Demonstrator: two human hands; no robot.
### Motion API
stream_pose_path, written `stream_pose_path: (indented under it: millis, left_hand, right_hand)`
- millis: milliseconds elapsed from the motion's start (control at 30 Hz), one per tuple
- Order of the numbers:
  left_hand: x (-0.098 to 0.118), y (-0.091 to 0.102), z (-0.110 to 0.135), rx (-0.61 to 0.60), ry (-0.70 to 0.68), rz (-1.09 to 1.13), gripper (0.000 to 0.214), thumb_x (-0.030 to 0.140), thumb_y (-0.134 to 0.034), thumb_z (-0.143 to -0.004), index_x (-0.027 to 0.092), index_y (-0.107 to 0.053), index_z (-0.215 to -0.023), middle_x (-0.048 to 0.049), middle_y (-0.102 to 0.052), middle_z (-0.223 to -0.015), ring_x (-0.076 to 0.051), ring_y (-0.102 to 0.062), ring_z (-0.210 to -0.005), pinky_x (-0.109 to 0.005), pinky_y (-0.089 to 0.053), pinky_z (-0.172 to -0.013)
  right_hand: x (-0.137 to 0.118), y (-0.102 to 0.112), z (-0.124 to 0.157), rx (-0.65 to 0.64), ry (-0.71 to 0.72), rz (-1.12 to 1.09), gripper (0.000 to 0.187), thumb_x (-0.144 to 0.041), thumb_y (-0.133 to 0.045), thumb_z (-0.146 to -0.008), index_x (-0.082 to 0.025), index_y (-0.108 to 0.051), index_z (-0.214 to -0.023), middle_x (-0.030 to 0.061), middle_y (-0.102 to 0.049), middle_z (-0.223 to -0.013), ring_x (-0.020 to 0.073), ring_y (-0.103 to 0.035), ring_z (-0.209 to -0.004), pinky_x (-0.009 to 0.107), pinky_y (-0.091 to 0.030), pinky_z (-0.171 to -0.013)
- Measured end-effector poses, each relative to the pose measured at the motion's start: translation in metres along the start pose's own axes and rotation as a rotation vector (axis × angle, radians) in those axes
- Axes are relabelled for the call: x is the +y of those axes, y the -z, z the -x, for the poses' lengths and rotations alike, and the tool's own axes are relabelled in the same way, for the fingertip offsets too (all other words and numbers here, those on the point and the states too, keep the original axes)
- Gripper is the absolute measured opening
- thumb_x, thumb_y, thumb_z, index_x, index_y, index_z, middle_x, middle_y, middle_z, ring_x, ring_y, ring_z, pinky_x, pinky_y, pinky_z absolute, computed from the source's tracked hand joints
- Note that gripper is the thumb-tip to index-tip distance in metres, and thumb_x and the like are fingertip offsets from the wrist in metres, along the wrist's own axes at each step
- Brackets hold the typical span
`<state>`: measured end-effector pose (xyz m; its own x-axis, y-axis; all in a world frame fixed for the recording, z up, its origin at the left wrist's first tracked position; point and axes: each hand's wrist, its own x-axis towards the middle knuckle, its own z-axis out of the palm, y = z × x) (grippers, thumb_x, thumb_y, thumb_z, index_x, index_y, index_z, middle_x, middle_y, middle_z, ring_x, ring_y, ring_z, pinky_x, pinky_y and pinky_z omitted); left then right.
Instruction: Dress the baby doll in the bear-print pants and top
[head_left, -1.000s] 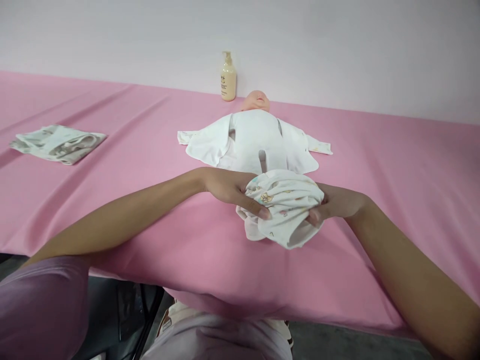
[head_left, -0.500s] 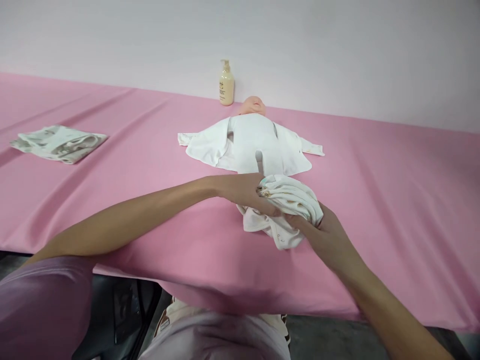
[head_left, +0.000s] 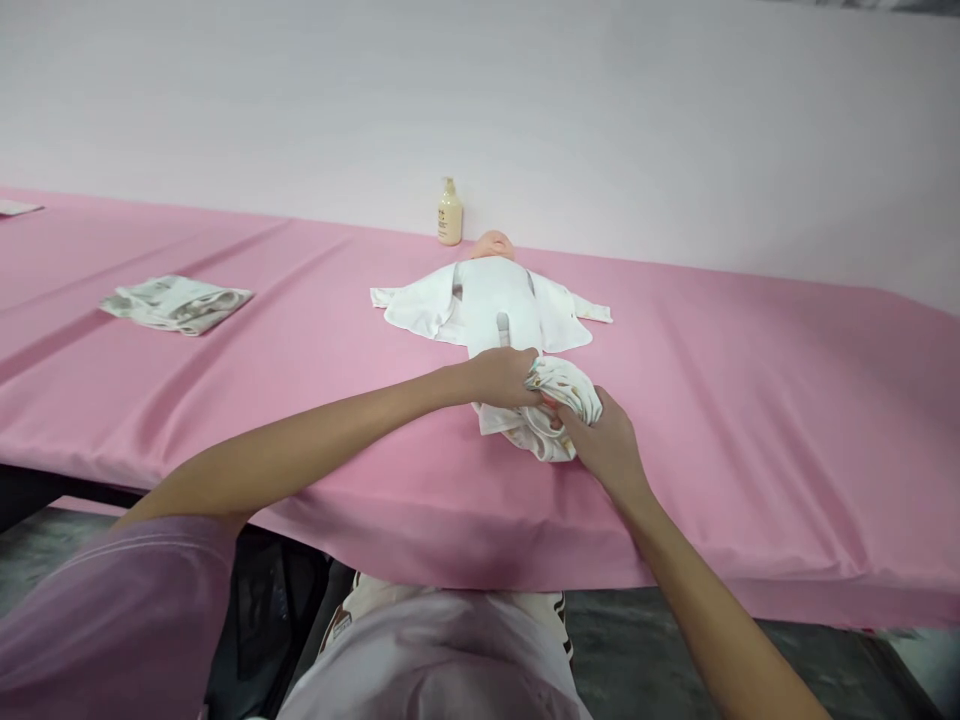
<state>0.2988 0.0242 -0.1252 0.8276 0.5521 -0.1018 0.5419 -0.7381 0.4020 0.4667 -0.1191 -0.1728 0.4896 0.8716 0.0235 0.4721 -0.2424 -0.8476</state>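
Observation:
A baby doll (head_left: 493, 245) lies on its back on the pink table (head_left: 750, 380), dressed in a white garment (head_left: 491, 305) spread open at both sides. Just in front of the doll's lower end sits a bunched white printed baby garment (head_left: 559, 395). My left hand (head_left: 501, 376) grips its left side with closed fingers. My right hand (head_left: 604, 445) grips its right and near side, fingers curled into the cloth.
A cream pump bottle (head_left: 449, 213) stands by the wall behind the doll's head. A folded patterned cloth (head_left: 176, 303) lies at the far left of the table. The table's near edge runs just below my forearms.
The bundle has been pressed smaller and lower against the table at the doll's lower end. My right hand came round to its near side. The view has pulled back and up.

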Motion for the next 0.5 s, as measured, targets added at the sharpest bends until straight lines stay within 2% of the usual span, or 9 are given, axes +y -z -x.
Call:
stream_pose_path:
  millis: [100, 200, 300, 400, 500]
  left_hand:
    - [0.01, -0.001, 0.0, -0.032, 0.054, -0.119, 0.061, 0.061, -0.068, -0.098, 0.014, -0.063, -0.136, -0.0165, -0.076, -0.125, -0.035, -0.077, -0.11, -0.039, -0.059, -0.09]
    - [0.016, -0.001, 0.002, -0.031, 0.042, -0.161, 0.057, 0.059, -0.068, -0.098, 0.013, -0.065, -0.133, -0.0166, -0.077, -0.124, -0.034, -0.077, -0.106, -0.039, -0.059, -0.087]
    - [0.016, -0.001, 0.003, -0.038, 0.051, -0.192, 0.062, 0.055, -0.071, -0.095, 0.01, -0.064, -0.137, -0.0178, -0.077, -0.123, -0.034, -0.075, -0.106, -0.04, -0.059, -0.088]
    - [0.012, -0.005, 0.003, 0.015, -0.006, -0.249, 0.071, 0.056, -0.075, -0.091, 0.009, -0.062, -0.143, -0.0216, -0.074, -0.128, -0.04, -0.069, -0.122, -0.045, -0.058, -0.099]
    - [0.008, -0.011, 0.004, 0.087, -0.069, -0.303, 0.07, 0.051, -0.078, -0.088, 0.009, -0.063, -0.143, -0.026, -0.069, -0.135, -0.047, -0.058, -0.137, -0.054, -0.052, -0.111]
  right_hand:
    - [0.004, 0.006, -0.004, 0.029, 0.014, 0.127, 0.029, -0.05, -0.069, -0.087, -0.023, -0.067, -0.098, 0.0057, -0.077, -0.099, 0.0266, -0.07, -0.091, 0.033, -0.048, -0.072]
    - [0.008, 0.011, -0.009, 0.014, 0.051, 0.207, 0.027, -0.05, -0.063, -0.09, -0.023, -0.064, -0.094, 0.0058, -0.075, -0.099, 0.0255, -0.068, -0.092, 0.032, -0.046, -0.075]
    - [0.011, 0.014, -0.014, -0.035, 0.038, 0.189, 0.029, -0.051, -0.061, -0.091, -0.023, -0.063, -0.1, 0.0053, -0.075, -0.101, 0.0243, -0.067, -0.091, 0.032, -0.045, -0.075]
    - [0.009, 0.015, -0.019, -0.066, 0.023, 0.172, 0.03, -0.05, -0.061, -0.092, -0.022, -0.066, -0.102, 0.0056, -0.076, -0.101, 0.0244, -0.066, -0.091, 0.032, -0.045, -0.077]
    - [0.006, 0.016, -0.025, -0.126, 0.017, 0.153, 0.026, -0.048, -0.065, -0.089, -0.022, -0.068, -0.089, 0.006, -0.074, -0.092, 0.0253, -0.064, -0.088, 0.032, -0.046, -0.077]
